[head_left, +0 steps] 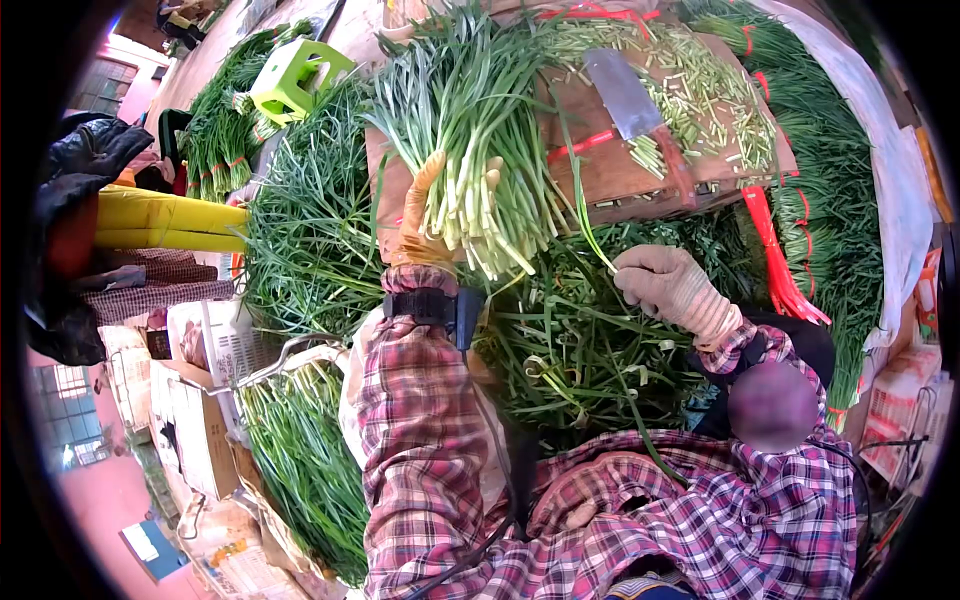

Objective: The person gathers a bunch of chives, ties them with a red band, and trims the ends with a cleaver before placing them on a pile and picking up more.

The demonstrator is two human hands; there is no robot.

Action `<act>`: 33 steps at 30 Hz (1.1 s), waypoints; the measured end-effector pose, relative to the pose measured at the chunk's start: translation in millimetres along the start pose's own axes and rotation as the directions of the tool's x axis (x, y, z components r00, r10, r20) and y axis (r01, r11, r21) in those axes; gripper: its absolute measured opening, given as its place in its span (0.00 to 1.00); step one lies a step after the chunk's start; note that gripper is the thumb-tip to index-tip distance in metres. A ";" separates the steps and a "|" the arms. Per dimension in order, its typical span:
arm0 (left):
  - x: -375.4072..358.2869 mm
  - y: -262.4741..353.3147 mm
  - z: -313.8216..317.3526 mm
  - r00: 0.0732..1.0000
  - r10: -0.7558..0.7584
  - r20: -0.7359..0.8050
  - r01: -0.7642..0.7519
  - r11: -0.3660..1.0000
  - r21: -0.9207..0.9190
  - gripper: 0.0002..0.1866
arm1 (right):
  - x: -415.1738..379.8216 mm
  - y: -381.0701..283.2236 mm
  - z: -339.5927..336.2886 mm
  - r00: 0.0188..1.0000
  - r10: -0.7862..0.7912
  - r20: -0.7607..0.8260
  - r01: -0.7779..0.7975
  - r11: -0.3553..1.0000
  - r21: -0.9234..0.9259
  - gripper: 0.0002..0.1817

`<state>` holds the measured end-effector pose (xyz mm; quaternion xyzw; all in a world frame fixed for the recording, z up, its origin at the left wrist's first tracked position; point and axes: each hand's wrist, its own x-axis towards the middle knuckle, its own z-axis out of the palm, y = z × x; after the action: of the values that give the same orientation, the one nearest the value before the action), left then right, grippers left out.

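My left hand (420,215), in a tan-orange glove, is wrapped round a thick bunch of garlic chives (465,120). The pale stem ends point down towards me and the green leaves fan out away over a wooden board. My right hand (670,285), in a whitish glove, is closed with its fingertips pinching a single long chive blade (583,210), which runs up beside the bunch. A cleaver (622,95) with a wooden handle lies on the board (610,185) among cut stem ends (715,85).
Loose leaves (590,350) heap up below the board. Red ties (775,255) hang at its right edge. Tied chive bundles (830,170) line the right side. More chives (310,200) lie left, near a green stool (298,80) and a person in yellow trousers (170,220).
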<state>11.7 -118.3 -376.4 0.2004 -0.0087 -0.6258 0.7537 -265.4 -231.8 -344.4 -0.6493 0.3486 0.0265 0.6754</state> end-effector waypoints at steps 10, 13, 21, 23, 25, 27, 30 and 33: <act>-3.7 -13.3 31.1 0.958 0.239 -0.156 -0.128 0.849 0.512 0.30 | 22.2 -107.5 0.1 0.739 -0.638 -0.219 0.652 0.758 -0.010 0.18; -2.4 -16.4 31.2 0.959 0.265 -0.099 -0.186 0.854 0.485 0.26 | 91.8 -100.4 36.6 0.718 -0.690 -0.097 0.614 0.692 -0.380 0.16; -1.7 -6.9 12.7 0.947 0.025 -0.321 0.102 0.922 0.373 0.18 | 92.9 -75.7 59.1 0.814 -0.580 -0.032 0.453 0.669 -0.589 0.24; -2.7 -12.3 18.9 0.955 0.086 -0.283 0.003 0.953 0.302 0.21 | 90.0 -70.0 39.8 0.871 -0.476 -0.122 0.412 0.842 -0.348 0.26; 0.7 -11.0 10.9 0.973 0.040 -0.229 0.008 0.979 0.205 0.23 | 81.9 -63.5 42.0 0.980 -0.201 -0.008 0.200 0.975 -0.096 0.26; 1.0 -9.8 6.0 0.983 0.052 -0.173 -0.012 0.974 0.224 0.24 | 78.0 -51.5 54.2 0.978 -0.058 0.199 0.070 0.996 -0.057 0.29; 0.0 -11.3 9.7 0.979 -0.017 -0.204 0.050 0.986 0.159 0.24 | 77.4 -16.3 69.9 0.987 -0.086 0.137 0.101 0.989 -0.109 0.14; -0.1 -12.3 13.5 0.974 0.009 -0.227 0.031 0.984 0.173 0.24 | 55.1 -4.8 72.6 0.955 -0.276 0.107 0.291 0.942 -0.167 0.13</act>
<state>-3.5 -123.9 -367.8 0.3361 0.0237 -0.5998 0.7257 -189.8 -190.5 -374.4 -0.7497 0.2197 -0.0127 0.6241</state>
